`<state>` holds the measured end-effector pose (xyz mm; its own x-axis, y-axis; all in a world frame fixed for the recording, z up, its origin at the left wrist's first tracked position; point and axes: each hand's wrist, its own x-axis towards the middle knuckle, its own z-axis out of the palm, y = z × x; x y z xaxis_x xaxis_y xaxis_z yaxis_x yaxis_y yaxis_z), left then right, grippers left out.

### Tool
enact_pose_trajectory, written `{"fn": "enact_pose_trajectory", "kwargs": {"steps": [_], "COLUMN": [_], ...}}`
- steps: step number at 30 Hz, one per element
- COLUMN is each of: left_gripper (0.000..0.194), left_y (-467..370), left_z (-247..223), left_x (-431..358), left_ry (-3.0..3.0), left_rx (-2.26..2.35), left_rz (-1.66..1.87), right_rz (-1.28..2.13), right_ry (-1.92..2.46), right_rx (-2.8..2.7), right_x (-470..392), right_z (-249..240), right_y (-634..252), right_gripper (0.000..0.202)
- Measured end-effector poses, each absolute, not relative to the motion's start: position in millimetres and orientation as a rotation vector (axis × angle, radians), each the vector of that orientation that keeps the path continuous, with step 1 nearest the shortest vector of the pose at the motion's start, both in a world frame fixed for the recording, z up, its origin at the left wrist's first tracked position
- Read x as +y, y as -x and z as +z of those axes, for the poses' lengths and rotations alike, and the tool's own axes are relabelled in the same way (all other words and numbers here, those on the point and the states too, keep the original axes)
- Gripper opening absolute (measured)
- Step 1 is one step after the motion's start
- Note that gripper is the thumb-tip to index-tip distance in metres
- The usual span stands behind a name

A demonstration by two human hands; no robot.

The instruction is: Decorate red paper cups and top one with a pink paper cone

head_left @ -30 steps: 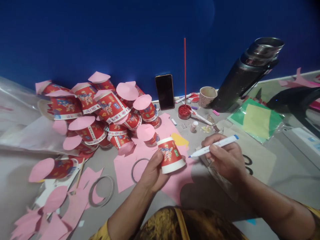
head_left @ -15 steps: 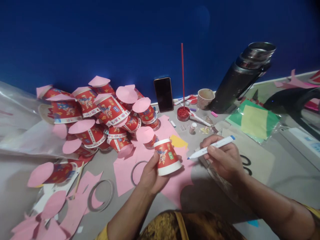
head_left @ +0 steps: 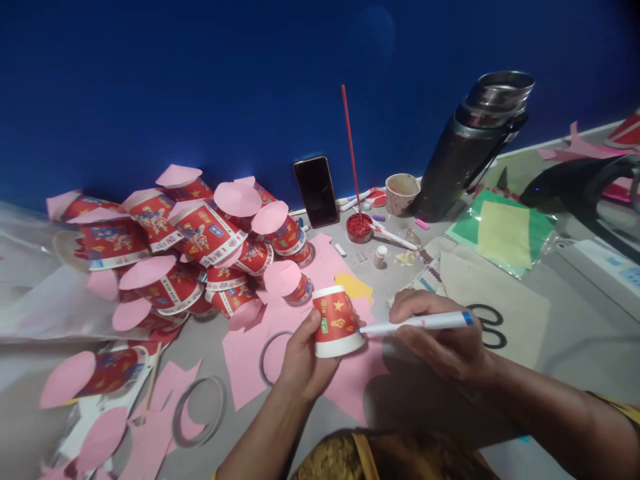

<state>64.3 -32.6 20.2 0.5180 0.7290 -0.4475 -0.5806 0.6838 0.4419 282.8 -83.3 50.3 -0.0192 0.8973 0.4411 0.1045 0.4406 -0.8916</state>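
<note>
My left hand [head_left: 311,357] is closed around a red paper cup [head_left: 336,327], held upside down with its white rim at the bottom. Gold stars and a small green label show on its side. In my right hand [head_left: 445,337] is a white marker [head_left: 425,323] with a blue end, its uncapped blue tip at the right side of the cup; whether it touches cannot be told. Below the cup lies pink paper [head_left: 345,390] on the grey table. A small piece of yellow paper [head_left: 353,286] sits just behind it.
Red cups with pink paper discs [head_left: 200,233] are heaped at left. Tape rolls [head_left: 199,411] and pink scraps lie nearer. A phone [head_left: 317,192] leans on the blue wall. A dish of red bits [head_left: 359,229], a paper cup [head_left: 401,193], a black flask [head_left: 465,143] and scissors [head_left: 487,327] are rightward.
My left hand has turned the cup so that another side, with stars, faces me. The marker in my right hand has moved left, its tip now at the cup's side.
</note>
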Motion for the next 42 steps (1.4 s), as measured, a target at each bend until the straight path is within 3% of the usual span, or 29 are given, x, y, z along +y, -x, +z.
{"fn": "enact_pose_trajectory", "kwargs": {"steps": [9,13,31,42], "left_gripper": [0.046,0.036,0.028,0.048], "left_y": [-66.4,-66.7,-69.2,-70.9], "left_z": [18.6,16.9,17.9,20.9], "left_x": [-33.3,-34.7,-35.8,-35.9], "left_ry": [-0.314,-0.332,-0.372,-0.343], "left_rx": [0.697,0.693,0.700,0.671], "left_rz": [0.814,0.802,0.830,0.789], "right_rz": [0.635,0.615,0.672,0.647], "right_ry": [0.830,0.818,0.780,0.830], "right_rx": [-1.585,-1.610,-1.618,-1.595], "right_x": [-79.7,-78.2,-77.8,-80.5], "right_z": [43.9,45.0,46.8,42.9], "right_y": [-281.1,-280.8,-280.8,-282.4], "right_gripper": [0.018,0.022,0.020,0.020]}}
